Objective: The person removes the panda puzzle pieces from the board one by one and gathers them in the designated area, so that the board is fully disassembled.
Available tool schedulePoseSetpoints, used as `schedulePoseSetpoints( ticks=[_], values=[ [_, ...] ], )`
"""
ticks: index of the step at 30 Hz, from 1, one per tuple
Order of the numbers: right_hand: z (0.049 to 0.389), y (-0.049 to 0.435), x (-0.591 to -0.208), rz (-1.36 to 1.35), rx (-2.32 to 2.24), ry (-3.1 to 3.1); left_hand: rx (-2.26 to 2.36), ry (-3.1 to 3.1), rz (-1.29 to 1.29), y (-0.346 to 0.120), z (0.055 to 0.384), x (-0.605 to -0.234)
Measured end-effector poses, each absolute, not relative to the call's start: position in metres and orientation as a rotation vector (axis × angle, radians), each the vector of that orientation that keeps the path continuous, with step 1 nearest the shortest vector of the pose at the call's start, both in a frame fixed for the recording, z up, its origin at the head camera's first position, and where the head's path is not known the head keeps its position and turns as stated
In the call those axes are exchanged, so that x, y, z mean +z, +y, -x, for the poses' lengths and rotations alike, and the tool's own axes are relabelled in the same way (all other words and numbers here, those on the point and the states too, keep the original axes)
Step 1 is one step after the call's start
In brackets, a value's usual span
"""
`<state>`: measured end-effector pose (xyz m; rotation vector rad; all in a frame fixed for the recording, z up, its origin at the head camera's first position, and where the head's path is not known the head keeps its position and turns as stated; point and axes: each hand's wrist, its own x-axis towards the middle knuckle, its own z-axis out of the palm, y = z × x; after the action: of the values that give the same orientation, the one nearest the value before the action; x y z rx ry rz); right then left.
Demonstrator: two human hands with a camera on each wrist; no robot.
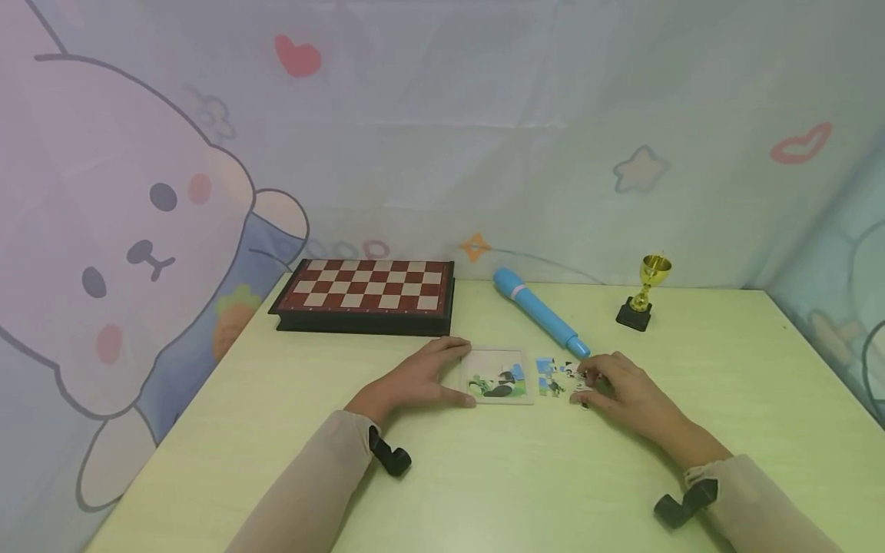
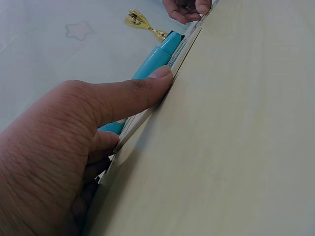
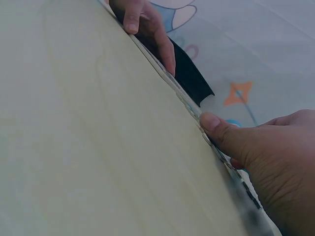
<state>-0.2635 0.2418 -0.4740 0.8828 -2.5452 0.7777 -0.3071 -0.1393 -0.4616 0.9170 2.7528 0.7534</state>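
Observation:
A square jigsaw tray (image 1: 496,375) lies flat on the table, partly filled with a panda picture over a pale bare area. My left hand (image 1: 425,375) grips it at its left edge, index finger at the far corner and thumb (image 2: 156,81) at the near one. Right of the tray lie several loose puzzle pieces (image 1: 546,367) in blue, green, black and white. My right hand (image 1: 629,395) is over the rightmost pieces with bent fingers. Its thumb (image 3: 212,122) touches the pieces; whether one is pinched is hidden.
A red-and-white checkered board box (image 1: 366,288) stands at the back left. Behind the puzzle a blue pen-shaped tube (image 1: 542,313) lies slanting. A small gold trophy cup (image 1: 646,292) on a black base stands at the back right. A printed curtain (image 1: 525,138) hangs behind the table.

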Motion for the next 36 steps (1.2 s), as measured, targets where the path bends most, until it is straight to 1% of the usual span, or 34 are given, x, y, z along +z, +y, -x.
schedulePoseSetpoints(
  ticks=[22, 30, 36],
  values=[
    [0.265, 0.236, -0.476, -0.880, 0.653, -2.512, 0.757, 2.754, -0.917, -0.139, 0.305, -0.458],
    [0.262, 0.230, -0.473, -0.997, 0.739, -2.310, 0.763, 2.754, -0.931, -0.139, 0.307, -0.461],
    [0.259, 0.208, -0.470, -1.151, 0.812, -2.151, 0.766, 2.757, -0.934, -0.139, 0.307, -0.462]
  ],
)
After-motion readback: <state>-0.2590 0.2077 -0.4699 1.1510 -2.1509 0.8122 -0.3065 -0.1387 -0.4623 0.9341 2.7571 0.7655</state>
